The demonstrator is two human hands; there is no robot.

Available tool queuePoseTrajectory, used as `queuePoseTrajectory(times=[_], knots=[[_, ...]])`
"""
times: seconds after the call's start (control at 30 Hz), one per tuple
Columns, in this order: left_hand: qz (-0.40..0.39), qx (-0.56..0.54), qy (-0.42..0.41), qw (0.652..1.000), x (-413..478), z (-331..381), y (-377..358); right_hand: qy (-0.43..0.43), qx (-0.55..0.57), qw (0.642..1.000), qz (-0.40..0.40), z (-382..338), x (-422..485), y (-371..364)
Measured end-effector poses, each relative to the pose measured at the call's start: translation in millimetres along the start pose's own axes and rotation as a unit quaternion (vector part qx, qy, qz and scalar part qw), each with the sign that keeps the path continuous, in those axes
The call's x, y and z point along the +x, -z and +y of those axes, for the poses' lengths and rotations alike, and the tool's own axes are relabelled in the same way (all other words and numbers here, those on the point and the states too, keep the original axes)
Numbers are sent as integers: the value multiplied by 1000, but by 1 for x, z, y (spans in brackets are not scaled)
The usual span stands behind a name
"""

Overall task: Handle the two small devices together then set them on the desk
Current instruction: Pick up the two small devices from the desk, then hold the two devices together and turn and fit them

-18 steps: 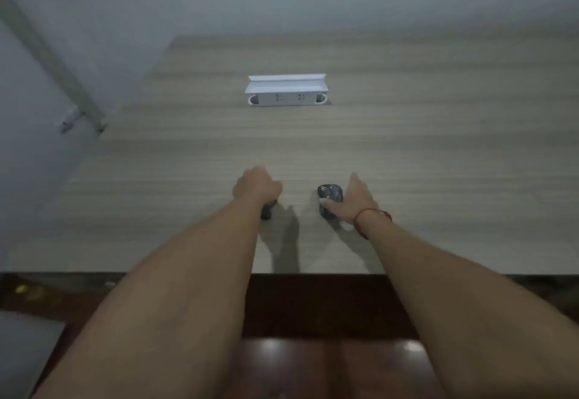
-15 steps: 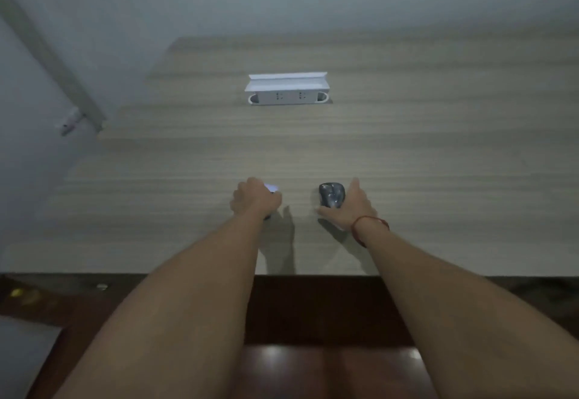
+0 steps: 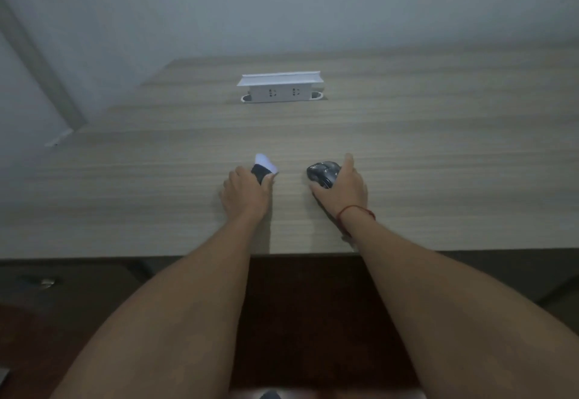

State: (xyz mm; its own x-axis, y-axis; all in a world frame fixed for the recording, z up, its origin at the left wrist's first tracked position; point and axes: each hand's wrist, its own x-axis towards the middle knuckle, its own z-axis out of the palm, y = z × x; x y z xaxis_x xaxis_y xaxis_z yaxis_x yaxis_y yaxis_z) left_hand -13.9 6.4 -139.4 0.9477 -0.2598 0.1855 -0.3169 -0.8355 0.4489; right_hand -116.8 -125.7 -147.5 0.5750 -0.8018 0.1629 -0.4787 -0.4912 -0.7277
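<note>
My left hand [image 3: 246,193] grips a small device with a dark body and a white end [image 3: 264,167]; the white end sticks out past my fingers toward the far side. My right hand [image 3: 343,188] is wrapped around a dark, rounded, mouse-like device [image 3: 322,173], thumb on its near side and a finger stretched along its right side. Both devices are low over the wooden desk [image 3: 438,154], about a hand's width apart; whether they touch the surface I cannot tell. A red string circles my right wrist.
A white pop-up socket box [image 3: 279,88] stands in the desk farther back. A grey wall lies behind the desk, and a slanted frame with a small bracket [image 3: 58,139] borders the left side. The desk's front edge runs below my wrists, above a dark brown surface.
Both hands have slid forward over the desk with their devices. The white end of the left device, hidden under my fist before, now shows beyond my fingers.
</note>
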Motion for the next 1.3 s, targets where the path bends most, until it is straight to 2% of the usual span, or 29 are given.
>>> queuePoseTrajectory(times=[0.13, 0.23, 0.37, 0.5, 0.73, 0.87, 1.03, 1.13, 1.3], knots=[[42, -52, -47, 997, -11, -10, -3, 41, 3, 999, 2, 5, -10, -3], [27, -96, -77, 992, -36, -15, 4, 48, 9, 999, 0, 5, -33, 2], [35, -231, -79, 969, -58, -20, 18, 36, 11, 999, -28, 3, -57, 8], [49, -256, -92, 961, -59, -14, 28, 54, 10, 998, -44, 6, -64, 9], [61, -364, -48, 928, -52, 7, 42, 68, 1, 996, -65, 6, -58, 6], [66, -381, -67, 920, -48, 26, 40, 75, 1, 996, -51, 5, -56, 5], [73, -323, -38, 943, -58, 18, 14, 80, 5, 996, -47, 6, -56, 0], [76, -289, -59, 952, -56, 16, 20, 82, 3, 996, -47, 8, -54, -1], [85, -359, -82, 926, -56, 40, 27, 87, -4, 995, -45, 6, -55, 2]])
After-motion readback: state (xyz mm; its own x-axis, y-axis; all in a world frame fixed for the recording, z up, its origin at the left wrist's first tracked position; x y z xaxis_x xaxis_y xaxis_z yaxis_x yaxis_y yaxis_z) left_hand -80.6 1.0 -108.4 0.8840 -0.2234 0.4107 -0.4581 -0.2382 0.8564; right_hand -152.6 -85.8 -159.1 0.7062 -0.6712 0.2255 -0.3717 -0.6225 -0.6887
